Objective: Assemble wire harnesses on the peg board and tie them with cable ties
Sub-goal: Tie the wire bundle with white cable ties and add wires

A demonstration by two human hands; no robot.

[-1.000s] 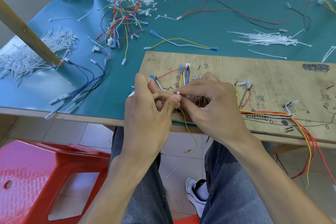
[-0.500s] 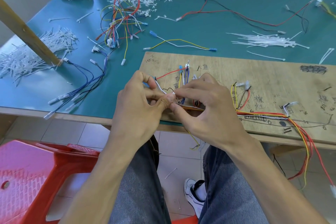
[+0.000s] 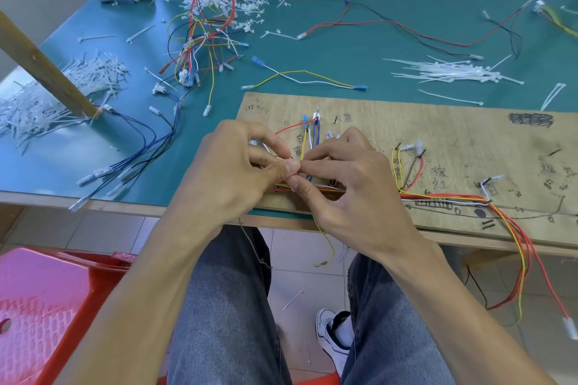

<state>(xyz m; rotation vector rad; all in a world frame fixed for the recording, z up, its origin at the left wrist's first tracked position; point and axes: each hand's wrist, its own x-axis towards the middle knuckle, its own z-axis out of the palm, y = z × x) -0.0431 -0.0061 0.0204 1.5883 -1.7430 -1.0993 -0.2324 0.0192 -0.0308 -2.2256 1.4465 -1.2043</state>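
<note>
At the near left edge of the scrawled plywood peg board (image 3: pixel 438 141), both hands meet over the coloured wire bundle (image 3: pixel 444 197). Left hand (image 3: pixel 225 175): thumb and forefinger pressed together in a pinch on something small and whitish at the tips, probably a cable tie end, though it is too small to confirm. Right hand (image 3: pixel 353 184): thumb and forefinger closed against the same spot, tip to tip with the left; the other fingers are loosely curled below.

Just under the fingertips the red, yellow and orange strands run rightward along the board, then drop over its front edge. Beyond the fingertips, blue and white leads rise to small pegs. Well past the right knuckles lies a loose pile of white nylon cable ties (image 3: pixel 450 72) on the green mat (image 3: pixel 344 50).

Judgement: tying step in hand, at the left branch of the harness. Next move likely calls for threading the tail through the head and pulling snug while the strands stay gathered.
</note>
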